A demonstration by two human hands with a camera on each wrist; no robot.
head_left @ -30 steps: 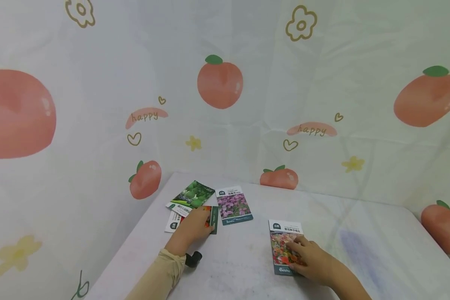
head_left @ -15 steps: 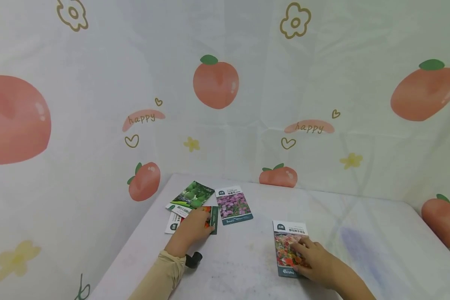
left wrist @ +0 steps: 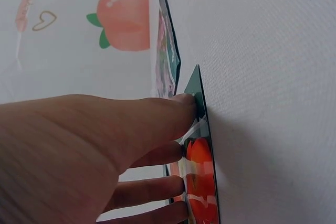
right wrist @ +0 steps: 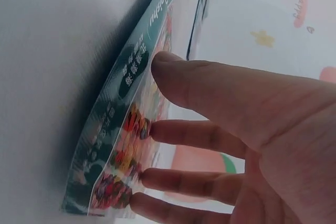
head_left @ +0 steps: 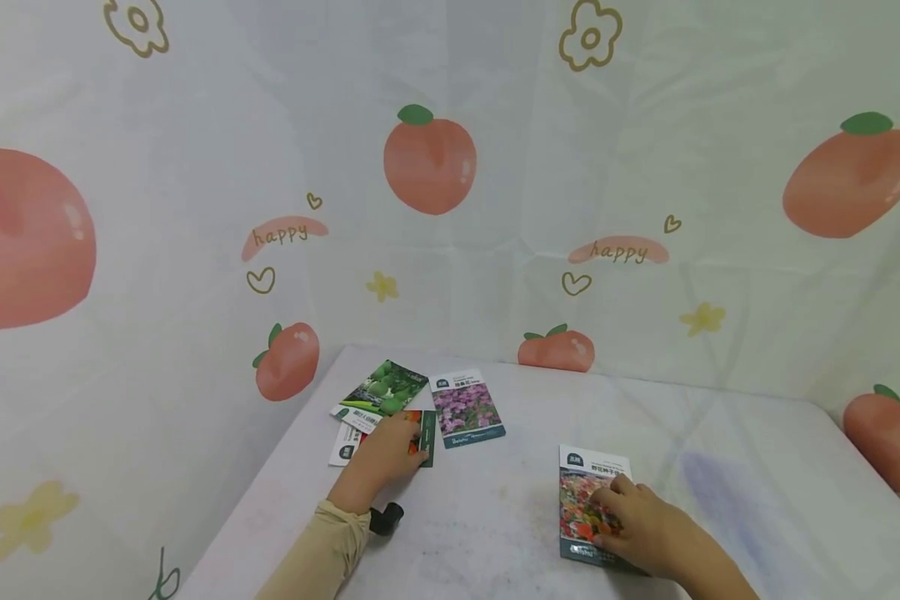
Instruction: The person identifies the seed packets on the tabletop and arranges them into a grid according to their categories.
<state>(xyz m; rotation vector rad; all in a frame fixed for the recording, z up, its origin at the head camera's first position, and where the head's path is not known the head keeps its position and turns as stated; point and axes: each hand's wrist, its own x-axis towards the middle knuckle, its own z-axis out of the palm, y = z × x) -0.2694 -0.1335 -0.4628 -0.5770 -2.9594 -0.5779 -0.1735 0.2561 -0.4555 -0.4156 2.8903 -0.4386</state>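
In the head view my right hand (head_left: 637, 521) touches the top of a flower seed packet (head_left: 579, 500) lying at the front right of the table. Its thumb and fingertips press on the printed face, fingers mostly straight in the right wrist view. My left hand (head_left: 386, 454) rests over a seed packet with red fruit (left wrist: 201, 166), covering much of it. The left thumb and fingertips lie on that packet's surface. A green fruit seed packet (head_left: 386, 387) overlaps the red one from behind. To its right lies a packet with purple flowers (head_left: 467, 408).
The white table (head_left: 480, 517) meets a printed cloth backdrop (head_left: 495, 292) at the back and left. A black cylindrical piece (head_left: 386, 518) sits at the left wrist, beside the beige sleeve (head_left: 318, 546).
My right hand and the flower seed packet under it have slid a little to the right and nearer to me. The left hand and the other packets have stayed in place.
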